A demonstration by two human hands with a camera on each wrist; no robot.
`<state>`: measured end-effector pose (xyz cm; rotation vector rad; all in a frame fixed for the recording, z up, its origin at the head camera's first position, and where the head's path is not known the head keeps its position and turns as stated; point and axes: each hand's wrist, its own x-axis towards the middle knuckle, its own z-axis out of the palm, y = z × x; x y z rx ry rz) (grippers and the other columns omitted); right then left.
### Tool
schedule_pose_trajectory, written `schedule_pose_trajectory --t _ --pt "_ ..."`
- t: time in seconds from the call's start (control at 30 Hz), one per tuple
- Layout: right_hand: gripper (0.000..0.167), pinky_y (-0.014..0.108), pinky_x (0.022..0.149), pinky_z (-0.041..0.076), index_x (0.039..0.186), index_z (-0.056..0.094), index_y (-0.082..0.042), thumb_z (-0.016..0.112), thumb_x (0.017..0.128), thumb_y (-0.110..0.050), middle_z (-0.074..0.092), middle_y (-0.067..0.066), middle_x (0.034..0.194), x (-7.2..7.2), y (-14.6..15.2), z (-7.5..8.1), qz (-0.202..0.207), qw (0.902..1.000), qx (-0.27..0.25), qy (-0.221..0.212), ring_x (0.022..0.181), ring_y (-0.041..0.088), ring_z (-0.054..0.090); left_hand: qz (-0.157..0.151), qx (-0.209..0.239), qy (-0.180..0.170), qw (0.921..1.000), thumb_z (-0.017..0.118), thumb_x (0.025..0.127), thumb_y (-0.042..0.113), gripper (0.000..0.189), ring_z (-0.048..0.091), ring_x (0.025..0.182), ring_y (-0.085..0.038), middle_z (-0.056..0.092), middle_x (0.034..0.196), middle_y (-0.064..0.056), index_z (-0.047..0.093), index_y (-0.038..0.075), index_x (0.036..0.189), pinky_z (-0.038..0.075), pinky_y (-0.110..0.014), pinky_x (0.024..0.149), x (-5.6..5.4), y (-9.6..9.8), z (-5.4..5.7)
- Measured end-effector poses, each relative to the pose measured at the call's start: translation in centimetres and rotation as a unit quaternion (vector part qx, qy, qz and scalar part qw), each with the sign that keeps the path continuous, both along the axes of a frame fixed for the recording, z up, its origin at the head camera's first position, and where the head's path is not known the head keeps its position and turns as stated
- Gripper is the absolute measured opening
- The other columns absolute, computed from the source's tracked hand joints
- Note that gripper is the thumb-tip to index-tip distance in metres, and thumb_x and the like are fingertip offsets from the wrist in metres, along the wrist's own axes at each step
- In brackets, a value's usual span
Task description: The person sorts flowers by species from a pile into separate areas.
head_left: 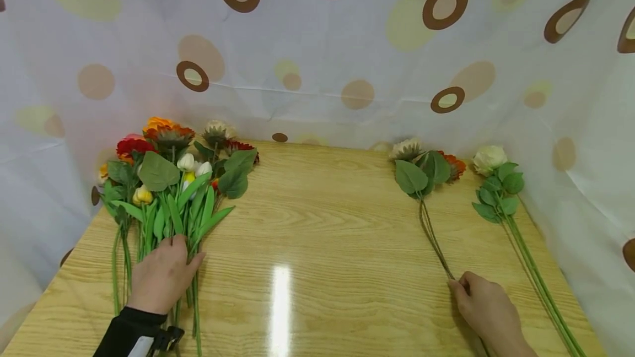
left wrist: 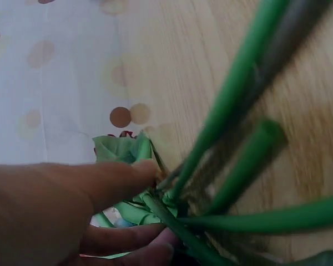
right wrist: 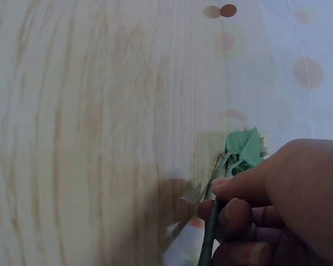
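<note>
On the left side of the table lies a bunch of artificial flowers (head_left: 159, 178), with red, orange, white and yellow blooms. My left hand (head_left: 161, 274) reaches over this bunch, its thumb and fingers around green tulip stems (left wrist: 219, 119) just below the leaves. Farther right, my right hand (head_left: 488, 304) pinches thin brownish-green flower stems (head_left: 432, 234) between thumb and curled fingers. Those stems lead up to a cream bloom (head_left: 407, 149) and an orange-red bloom (head_left: 452, 166) with broad green leaves. A green stem (right wrist: 209, 235) runs through the right fingers in the right wrist view.
White roses (head_left: 490, 158) on long green stems lie along the table's right edge, beside my right hand. A white curtain (head_left: 317, 43) with brown and beige circles hangs behind the wooden table (head_left: 322, 208) and down both sides. Light reflects off the tabletop in the middle.
</note>
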<state>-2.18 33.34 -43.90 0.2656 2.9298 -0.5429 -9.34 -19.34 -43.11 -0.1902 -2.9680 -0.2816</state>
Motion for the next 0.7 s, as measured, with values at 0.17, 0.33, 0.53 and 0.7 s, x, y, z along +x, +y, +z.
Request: schedule_pose_trajectory --t 0.17,0.33,0.53,0.7 --pt "0.031 0.024 0.037 0.027 0.066 0.048 -0.012 0.054 0.094 -0.024 0.039 -0.001 0.050 -0.4 -0.1 -0.3 0.002 0.9999 0.006 -0.012 0.041 0.013 0.036 0.000 0.007 -0.043 0.9990 0.071 0.083 0.025 0.024 0.033 0.036 -0.016 0.040 0.054 -0.003 0.057 0.006 0.078 0.024 -0.030 0.036 -0.2 -0.2 -0.2" --pt "0.033 0.026 0.039 0.028 0.068 0.049 -0.012 0.053 0.094 -0.033 0.040 0.000 0.051 -0.5 0.0 -0.1 -0.012 0.9987 0.010 -0.048 0.042 0.014 0.037 -0.007 0.036 -0.043 0.9984 0.068 0.085 0.019 0.017 0.033 0.037 -0.015 0.040 0.055 0.000 0.055 0.013 0.076 0.022 -0.030 0.037 -0.3 -0.1 -0.3" --pt "0.040 0.030 0.040 0.030 0.077 0.055 -0.012 0.048 0.094 -0.047 0.043 0.001 0.052 -0.3 0.2 0.5 -0.020 0.9981 0.007 -0.058 0.043 0.015 0.039 -0.037 0.108 0.008 0.9935 0.070 0.083 0.021 0.013 0.039 0.045 -0.008 0.051 0.067 0.003 0.060 0.013 0.084 0.030 -0.027 0.040 -0.4 0.5 0.1" --pt "0.038 0.028 0.038 0.029 0.075 0.054 -0.013 0.047 0.095 -0.044 0.043 -0.002 0.050 -0.4 -1.0 1.1 -0.006 1.0000 0.004 -0.004 0.041 0.014 0.038 -0.059 0.175 -0.047 0.9816 0.067 0.087 0.022 0.011 0.045 0.057 -0.009 0.056 0.080 0.003 0.060 0.015 0.092 0.035 -0.028 0.050 -0.7 2.3 1.3"
